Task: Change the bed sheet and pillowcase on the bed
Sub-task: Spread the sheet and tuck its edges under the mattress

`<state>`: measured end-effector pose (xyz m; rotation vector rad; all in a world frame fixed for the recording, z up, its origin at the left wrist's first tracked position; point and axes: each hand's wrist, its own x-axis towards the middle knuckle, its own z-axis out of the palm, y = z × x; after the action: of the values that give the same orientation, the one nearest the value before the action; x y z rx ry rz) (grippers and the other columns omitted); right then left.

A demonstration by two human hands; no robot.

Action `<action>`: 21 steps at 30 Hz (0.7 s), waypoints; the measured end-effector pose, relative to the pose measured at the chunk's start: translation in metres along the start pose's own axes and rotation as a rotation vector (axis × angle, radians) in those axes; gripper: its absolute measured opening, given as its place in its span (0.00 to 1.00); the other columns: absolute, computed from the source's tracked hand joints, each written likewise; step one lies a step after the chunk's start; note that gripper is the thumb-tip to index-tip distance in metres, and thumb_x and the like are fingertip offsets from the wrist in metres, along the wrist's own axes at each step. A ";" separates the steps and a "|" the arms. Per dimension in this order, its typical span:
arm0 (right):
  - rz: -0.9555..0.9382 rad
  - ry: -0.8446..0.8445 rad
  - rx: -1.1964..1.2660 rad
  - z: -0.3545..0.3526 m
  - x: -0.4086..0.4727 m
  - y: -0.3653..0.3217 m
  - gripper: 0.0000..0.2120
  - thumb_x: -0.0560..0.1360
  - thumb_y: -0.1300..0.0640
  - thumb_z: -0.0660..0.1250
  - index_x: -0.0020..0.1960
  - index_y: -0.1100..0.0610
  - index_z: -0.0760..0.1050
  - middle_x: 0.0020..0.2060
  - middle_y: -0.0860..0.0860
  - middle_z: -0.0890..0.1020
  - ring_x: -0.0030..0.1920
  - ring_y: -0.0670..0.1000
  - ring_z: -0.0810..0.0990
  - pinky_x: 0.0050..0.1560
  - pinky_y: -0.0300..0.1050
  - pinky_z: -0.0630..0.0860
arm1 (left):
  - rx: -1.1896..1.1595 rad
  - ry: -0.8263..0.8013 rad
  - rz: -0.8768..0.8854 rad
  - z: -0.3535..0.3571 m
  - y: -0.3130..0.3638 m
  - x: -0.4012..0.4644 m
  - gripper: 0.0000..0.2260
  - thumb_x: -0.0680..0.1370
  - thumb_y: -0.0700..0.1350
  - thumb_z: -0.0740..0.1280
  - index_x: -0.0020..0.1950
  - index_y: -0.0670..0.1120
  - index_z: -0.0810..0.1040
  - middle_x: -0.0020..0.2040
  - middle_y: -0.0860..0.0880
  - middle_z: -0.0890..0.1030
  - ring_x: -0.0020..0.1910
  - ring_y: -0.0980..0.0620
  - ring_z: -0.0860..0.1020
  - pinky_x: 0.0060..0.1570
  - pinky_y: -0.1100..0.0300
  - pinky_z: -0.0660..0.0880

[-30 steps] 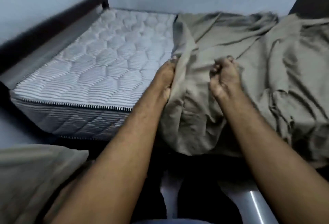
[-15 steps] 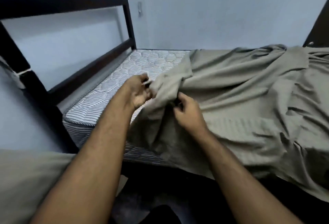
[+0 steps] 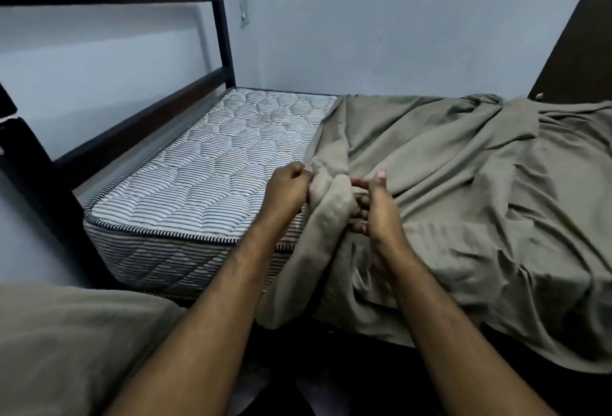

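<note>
At far left, low in my view, an olive-drab bundle of cloth (image 3: pixel 76 343) lies close under me; I cannot tell whether it is the pillow, a pillowcase or a second sheet. Behind it stands the dark bed frame (image 3: pixel 218 35), with a rail along the wall side.

Next, the mattress (image 3: pixel 212 177): its left portion is bare, striped quilted ticking exposed to the corner and down the near side. No sheet reaches this end.

At centre, my left hand (image 3: pixel 288 189) pinches the free edge of the olive bed sheet (image 3: pixel 463 190), fingers curled round a fold of it. Just beside it, my right hand (image 3: pixel 381 207) holds the same bunched edge; its thumb stands up and the fingers lie partly hidden in the cloth, so how firmly it grips I cannot tell. The two hands are close together with the gathered fold between them.

To the right, the sheet lies loose and heavily creased over the remainder of the mattress, spilling over the near side. It is not smoothed or tucked anywhere I can see.

Assessment: the sheet stage is partly done at best. I judge that drawing the sheet across the bare end, tucking it and smoothing it are outstanding. No pillow is identifiable, so the pillowcase step is unverified.
</note>
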<state>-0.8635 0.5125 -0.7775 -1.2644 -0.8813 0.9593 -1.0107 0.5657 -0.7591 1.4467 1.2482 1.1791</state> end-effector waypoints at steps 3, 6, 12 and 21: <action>-0.149 -0.155 -0.141 0.024 -0.006 -0.007 0.10 0.84 0.50 0.61 0.54 0.54 0.78 0.45 0.53 0.84 0.45 0.47 0.82 0.49 0.43 0.79 | -0.076 -0.019 0.051 -0.007 0.014 -0.005 0.16 0.78 0.53 0.65 0.38 0.42 0.73 0.37 0.45 0.75 0.37 0.52 0.72 0.42 0.53 0.68; -0.262 -0.160 0.009 0.037 -0.011 -0.010 0.03 0.83 0.61 0.63 0.54 0.55 0.74 0.38 0.49 0.83 0.37 0.44 0.80 0.40 0.40 0.78 | -0.419 0.000 -0.070 -0.025 0.045 -0.012 0.17 0.83 0.45 0.61 0.37 0.44 0.81 0.38 0.47 0.83 0.35 0.52 0.80 0.41 0.57 0.77; -0.360 -0.056 0.039 0.037 -0.003 -0.040 0.02 0.84 0.59 0.62 0.55 0.58 0.72 0.32 0.51 0.78 0.25 0.42 0.72 0.26 0.36 0.69 | -0.770 0.051 -0.130 -0.077 0.090 0.016 0.13 0.82 0.50 0.63 0.48 0.43 0.82 0.43 0.46 0.85 0.42 0.48 0.84 0.47 0.55 0.82; -0.284 -0.046 -0.130 0.067 0.000 -0.047 0.30 0.80 0.37 0.57 0.48 0.64 0.81 0.44 0.56 0.86 0.50 0.56 0.85 0.56 0.60 0.80 | -0.139 -0.210 -0.007 -0.062 0.092 0.012 0.08 0.79 0.42 0.61 0.44 0.45 0.78 0.42 0.50 0.80 0.37 0.54 0.79 0.29 0.64 0.69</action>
<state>-0.9212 0.5338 -0.7234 -1.1908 -1.1400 0.7168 -1.0555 0.5678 -0.6564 1.4211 1.0072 1.0577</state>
